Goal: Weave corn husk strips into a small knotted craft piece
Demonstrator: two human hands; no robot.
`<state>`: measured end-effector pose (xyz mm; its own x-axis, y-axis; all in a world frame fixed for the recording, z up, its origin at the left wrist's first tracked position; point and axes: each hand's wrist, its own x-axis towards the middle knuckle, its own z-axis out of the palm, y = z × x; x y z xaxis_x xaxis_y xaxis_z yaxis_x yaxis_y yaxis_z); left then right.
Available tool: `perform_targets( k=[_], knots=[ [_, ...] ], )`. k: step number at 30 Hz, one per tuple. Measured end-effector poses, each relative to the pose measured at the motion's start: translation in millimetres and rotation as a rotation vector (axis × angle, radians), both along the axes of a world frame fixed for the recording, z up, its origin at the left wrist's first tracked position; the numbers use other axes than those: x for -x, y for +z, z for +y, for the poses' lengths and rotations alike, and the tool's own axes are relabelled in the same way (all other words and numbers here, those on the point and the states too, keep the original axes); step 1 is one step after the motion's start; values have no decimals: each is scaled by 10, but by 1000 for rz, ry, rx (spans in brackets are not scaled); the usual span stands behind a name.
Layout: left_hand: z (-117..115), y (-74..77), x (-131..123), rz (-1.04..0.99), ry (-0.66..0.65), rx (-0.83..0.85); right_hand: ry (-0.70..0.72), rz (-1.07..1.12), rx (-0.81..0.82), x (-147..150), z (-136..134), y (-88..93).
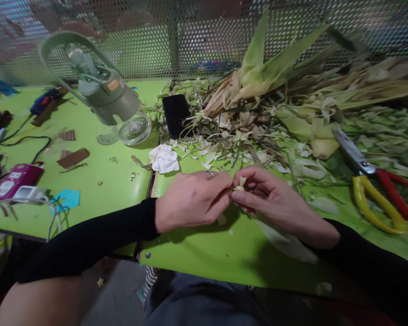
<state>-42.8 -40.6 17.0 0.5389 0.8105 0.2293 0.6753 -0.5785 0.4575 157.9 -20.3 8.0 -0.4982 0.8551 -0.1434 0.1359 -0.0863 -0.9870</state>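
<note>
Between my fingertips, above the green table, is a small, pale, folded piece of corn husk. My right hand pinches it between thumb and fingers. My left hand, back upward and a ring on one finger, is closed with its fingertips at the piece's left side; its grip is partly hidden. A long pale husk strip lies under my right wrist. Just beyond my left hand sits a white, ruffled flower-like bundle. Scissors with one yellow and one red handle lie right of my right hand.
Corn husks and scraps heap along the back right, against a perforated metal screen. A black phone rests at the heap's left edge. Farther left are a water bottle, a purple power strip, cords and a glue gun.
</note>
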Motion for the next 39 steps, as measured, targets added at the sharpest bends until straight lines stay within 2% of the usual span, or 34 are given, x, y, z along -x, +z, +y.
perform_targets(
  k=[6, 10, 15, 17, 21, 26, 32, 37, 39],
  knots=[
    [39, 59, 28, -109, -46, 87, -76, 3, -74, -39, -5, 41],
    [81, 28, 89, -271, 2, 201, -202, 31, -23, -123, 102, 53],
    [79, -20, 61, -399, -24, 337, -151, 26, 2, -91, 114, 46],
    [76, -25, 47, -432, 16, 348, -165, 33, -18, -61, 82, 55],
    [71, -12, 52, -445, 71, 360, -99, -15, -74, -26, 55, 49],
    [62, -12, 44, -482, 131, 449, -124, -19, -115, -12, 71, 11],
    [73, -97, 22, -680, 165, 634, -142, -3, -134, -10, 63, 13],
    [109, -124, 10, -916, 125, 879, -161, -21, -193, -15, 69, -11],
    [118, -120, 6, -976, 112, 926, -164, -35, -222, -22, 71, -17]
  ],
)
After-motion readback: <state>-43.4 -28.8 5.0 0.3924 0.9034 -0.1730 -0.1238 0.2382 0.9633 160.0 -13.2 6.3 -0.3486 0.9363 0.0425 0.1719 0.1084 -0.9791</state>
